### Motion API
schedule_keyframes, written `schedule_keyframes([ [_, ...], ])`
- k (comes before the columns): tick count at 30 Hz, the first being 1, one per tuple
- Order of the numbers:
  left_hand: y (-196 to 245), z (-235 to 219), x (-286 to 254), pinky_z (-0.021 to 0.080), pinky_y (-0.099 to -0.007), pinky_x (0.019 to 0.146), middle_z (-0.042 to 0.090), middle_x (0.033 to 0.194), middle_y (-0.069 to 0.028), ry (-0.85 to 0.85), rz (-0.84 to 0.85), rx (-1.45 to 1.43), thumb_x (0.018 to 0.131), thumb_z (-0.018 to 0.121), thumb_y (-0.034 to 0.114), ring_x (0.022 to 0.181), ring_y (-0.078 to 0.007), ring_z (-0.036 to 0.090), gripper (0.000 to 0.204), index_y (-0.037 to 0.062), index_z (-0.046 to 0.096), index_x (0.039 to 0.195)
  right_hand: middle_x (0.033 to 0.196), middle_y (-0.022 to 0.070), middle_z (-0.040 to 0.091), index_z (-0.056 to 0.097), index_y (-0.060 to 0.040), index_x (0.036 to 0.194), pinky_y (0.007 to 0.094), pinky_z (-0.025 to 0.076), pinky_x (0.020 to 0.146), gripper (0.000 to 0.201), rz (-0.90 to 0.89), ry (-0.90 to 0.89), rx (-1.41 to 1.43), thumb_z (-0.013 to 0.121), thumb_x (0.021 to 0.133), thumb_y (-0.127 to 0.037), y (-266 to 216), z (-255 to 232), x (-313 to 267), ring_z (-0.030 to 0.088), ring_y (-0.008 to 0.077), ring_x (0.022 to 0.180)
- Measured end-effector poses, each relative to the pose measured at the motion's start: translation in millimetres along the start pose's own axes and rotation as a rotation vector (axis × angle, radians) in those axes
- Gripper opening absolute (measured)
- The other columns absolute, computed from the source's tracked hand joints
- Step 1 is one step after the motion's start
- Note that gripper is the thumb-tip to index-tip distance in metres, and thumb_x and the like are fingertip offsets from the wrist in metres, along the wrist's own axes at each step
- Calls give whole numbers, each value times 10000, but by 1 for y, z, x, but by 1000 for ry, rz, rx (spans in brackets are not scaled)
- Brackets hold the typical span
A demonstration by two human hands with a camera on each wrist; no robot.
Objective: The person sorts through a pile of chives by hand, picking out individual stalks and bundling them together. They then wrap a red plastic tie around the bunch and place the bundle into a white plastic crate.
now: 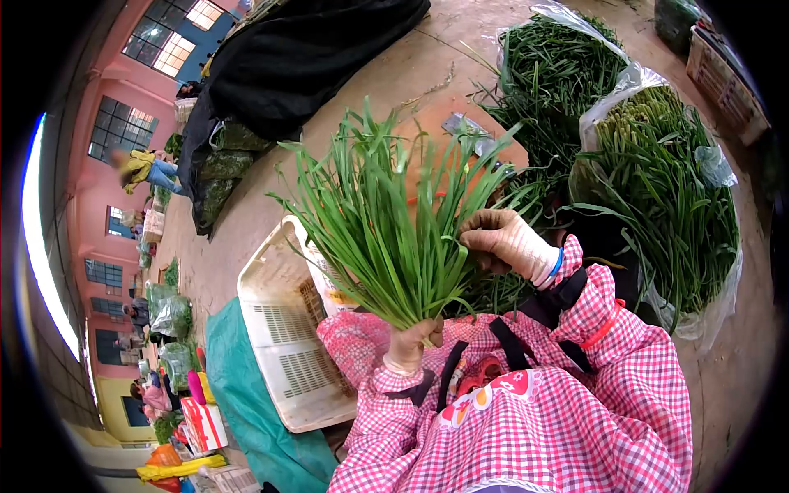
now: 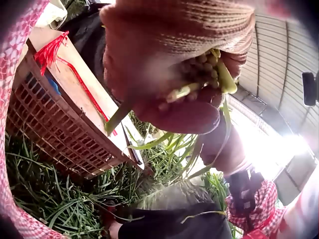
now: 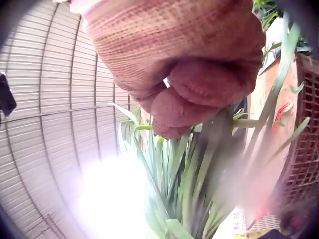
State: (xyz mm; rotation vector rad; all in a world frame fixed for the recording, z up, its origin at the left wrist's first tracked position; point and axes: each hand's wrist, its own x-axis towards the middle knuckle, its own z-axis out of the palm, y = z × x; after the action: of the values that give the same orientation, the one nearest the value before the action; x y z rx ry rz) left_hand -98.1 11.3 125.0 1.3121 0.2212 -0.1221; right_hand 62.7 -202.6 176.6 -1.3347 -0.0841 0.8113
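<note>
In the head view my gloved left hand (image 1: pixel 413 345) grips a bunch of garlic chives (image 1: pixel 394 222) round its base, the long green leaves fanning upward. The cut pale stem ends (image 2: pixel 197 74) show inside the curled left hand (image 2: pixel 174 64) in the left wrist view. At the right edge of the bunch is my gloved right hand (image 1: pixel 509 242), thumb and fingers bent together at the leaves. In the right wrist view the curled right fingers (image 3: pixel 192 99) pinch at a chive leaf (image 3: pixel 244 123), with the bunch just beyond them.
Large plastic bags of chives (image 1: pixel 657 189) stand at the right. Behind the bunch is a board (image 1: pixel 501 156) with a metal blade-like tool (image 1: pixel 468 131) on it. A white plastic crate (image 1: pixel 300 370) sits left of my lap beside a green tarp (image 1: pixel 246 386). Black cloth (image 1: pixel 296 66) covers a pile.
</note>
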Motion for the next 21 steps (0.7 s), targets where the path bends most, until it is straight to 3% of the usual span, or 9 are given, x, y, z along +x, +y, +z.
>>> schedule_keyframes([
  [11,2,1,-3,441,-285,460,584,664,-86,26,6,79,701,619,78,531,-171,546,259,-50,614,927,630,2,606,627,-79,1032,222,413,413,205,67,-204,-169,637,908,-241,4,9,3,549,81,477],
  [21,-1,7,-2,431,-273,453,566,677,-71,64,-82,1,732,632,106,533,-168,538,246,-24,609,939,649,-18,598,632,-82,1055,209,431,448,304,65,-122,-138,689,868,-315,14,12,-5,545,68,495],
])
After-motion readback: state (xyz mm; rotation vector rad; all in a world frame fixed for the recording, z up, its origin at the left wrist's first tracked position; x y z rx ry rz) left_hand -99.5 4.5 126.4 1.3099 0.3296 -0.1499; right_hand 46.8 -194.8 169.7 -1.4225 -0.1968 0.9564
